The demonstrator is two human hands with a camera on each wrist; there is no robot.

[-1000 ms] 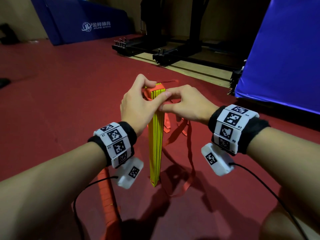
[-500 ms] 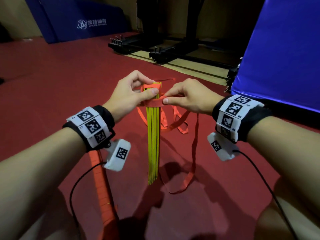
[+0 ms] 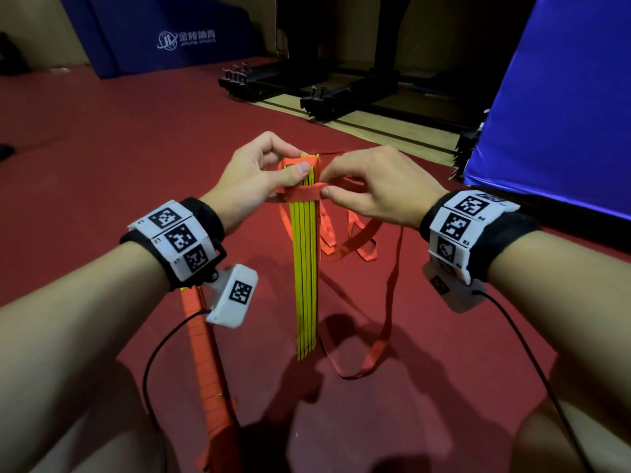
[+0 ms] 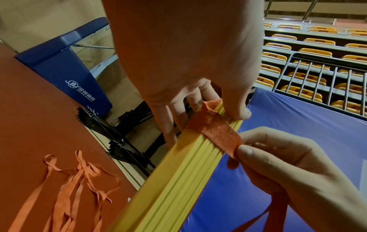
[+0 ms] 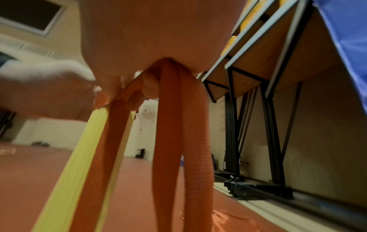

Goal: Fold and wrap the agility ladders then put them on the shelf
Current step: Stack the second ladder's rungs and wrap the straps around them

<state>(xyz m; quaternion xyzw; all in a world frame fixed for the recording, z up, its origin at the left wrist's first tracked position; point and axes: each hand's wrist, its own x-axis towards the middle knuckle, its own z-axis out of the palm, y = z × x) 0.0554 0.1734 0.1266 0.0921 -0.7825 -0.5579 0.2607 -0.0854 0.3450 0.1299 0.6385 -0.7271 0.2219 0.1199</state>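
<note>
A stack of yellow ladder rungs (image 3: 305, 268) hangs above the red floor, held at its top end. My left hand (image 3: 252, 180) grips that top end, thumb pressed on the rungs (image 4: 190, 171). An orange strap (image 3: 304, 193) lies wound across the stack just below the thumb. My right hand (image 3: 372, 186) pinches this strap (image 4: 220, 138) at the stack's right edge, thumb on its end. More strap (image 5: 174, 141) hangs in loops from the right hand. Loose strap loops (image 3: 358, 247) trail to the floor.
A second bundle wrapped in orange strap (image 3: 205, 353) lies on the red floor (image 3: 102, 148) under my left forearm. Blue mats (image 3: 560, 97) stand at the right and far left. A black metal frame base (image 3: 341, 93) sits behind, under tiered seats (image 4: 309, 47).
Both hands have come a little closer and lower in view. The strap now lies across the front of the rungs, one turn further round the stack.
</note>
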